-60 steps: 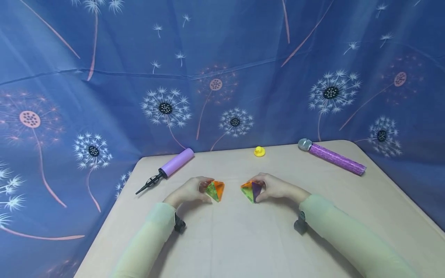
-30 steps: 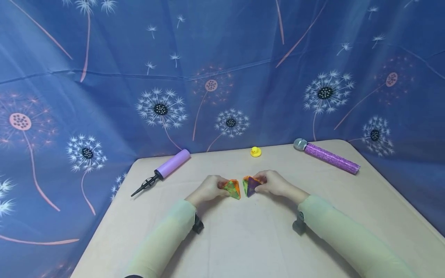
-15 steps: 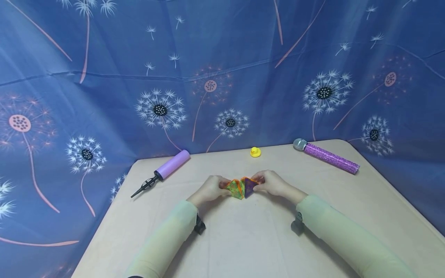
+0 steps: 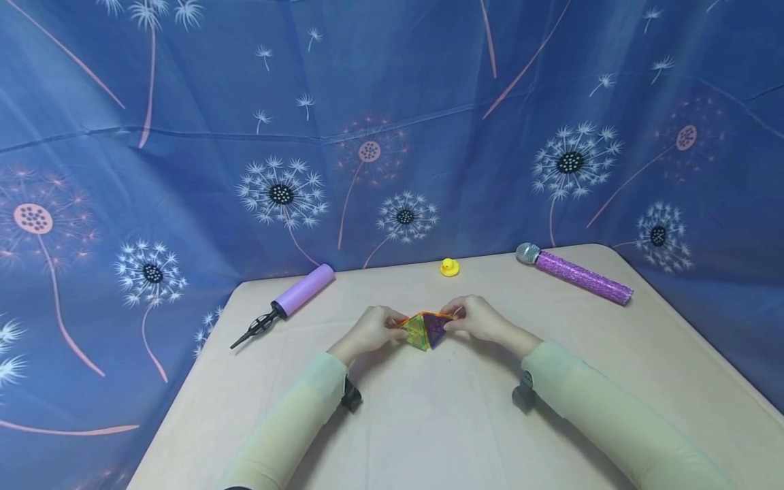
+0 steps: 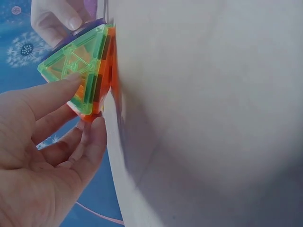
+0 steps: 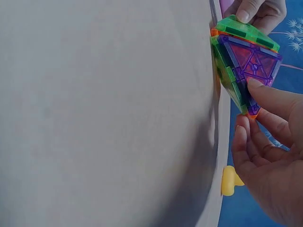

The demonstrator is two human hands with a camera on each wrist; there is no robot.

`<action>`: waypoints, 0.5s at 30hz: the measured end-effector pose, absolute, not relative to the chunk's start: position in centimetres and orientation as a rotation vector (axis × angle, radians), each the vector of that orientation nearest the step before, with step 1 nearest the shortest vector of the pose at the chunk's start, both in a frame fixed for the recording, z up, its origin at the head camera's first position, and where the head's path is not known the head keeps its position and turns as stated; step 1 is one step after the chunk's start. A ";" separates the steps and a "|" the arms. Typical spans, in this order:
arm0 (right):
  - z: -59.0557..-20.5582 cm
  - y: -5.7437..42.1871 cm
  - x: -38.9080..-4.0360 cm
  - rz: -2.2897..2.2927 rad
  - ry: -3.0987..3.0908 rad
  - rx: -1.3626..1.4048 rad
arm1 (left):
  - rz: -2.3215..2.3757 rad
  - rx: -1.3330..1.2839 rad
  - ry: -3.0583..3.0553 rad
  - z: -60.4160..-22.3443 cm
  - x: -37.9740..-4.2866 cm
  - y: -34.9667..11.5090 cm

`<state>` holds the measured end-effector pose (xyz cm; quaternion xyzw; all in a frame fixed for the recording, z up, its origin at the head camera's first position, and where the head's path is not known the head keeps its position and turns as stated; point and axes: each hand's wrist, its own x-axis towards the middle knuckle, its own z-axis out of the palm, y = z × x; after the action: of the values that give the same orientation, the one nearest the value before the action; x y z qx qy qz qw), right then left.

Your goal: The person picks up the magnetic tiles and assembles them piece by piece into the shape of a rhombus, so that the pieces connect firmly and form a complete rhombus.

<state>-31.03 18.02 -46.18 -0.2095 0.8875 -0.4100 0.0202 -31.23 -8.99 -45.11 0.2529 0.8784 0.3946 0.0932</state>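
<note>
My left hand (image 4: 370, 332) pinches a see-through pyramid of magnetic tiles (image 4: 414, 333), with a green triangle facing up and orange sides. In the left wrist view its thumb presses the green tile (image 5: 71, 66), while the fingers curl underneath. From the other side my right hand (image 4: 481, 320) grips a second magnetic-tile pyramid (image 6: 253, 66) with a purple face plus green and orange ones. The two pyramids meet side by side between the hands, above or on the table; the head view does not tell which. Their far faces are mostly hidden.
A cream-coloured table (image 4: 429, 429) lies below. At its back left rests a purple hand pump (image 4: 303, 289) with a black nozzle. A yellow rubber duck (image 4: 450, 267) sits at the back edge, left of a glittery purple microphone (image 4: 578, 275). Dandelion-print cloth (image 4: 465, 177) hangs behind.
Both pyramids have come together from a wide gap, mainly through my left hand moving right. Since half a second ago they have turned slightly, so the green and purple faces lie edge to edge.
</note>
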 end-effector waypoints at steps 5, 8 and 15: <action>-45.9 17.9 -31.0 -1.271 2.745 -0.617 | 1.163 0.737 2.612 -45.0 -31.2 -8.9; -45.9 17.9 -31.0 -1.277 2.725 -0.600 | 1.160 0.738 2.617 -45.1 -31.3 -8.9; -45.5 17.9 -31.0 -1.289 2.720 -0.621 | 1.201 0.733 2.594 -45.3 -31.2 -9.0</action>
<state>-31.02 17.94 -45.49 -0.2020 0.8845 -0.4192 0.0341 -31.24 -8.97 -45.30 0.2473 0.8751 0.4051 0.0951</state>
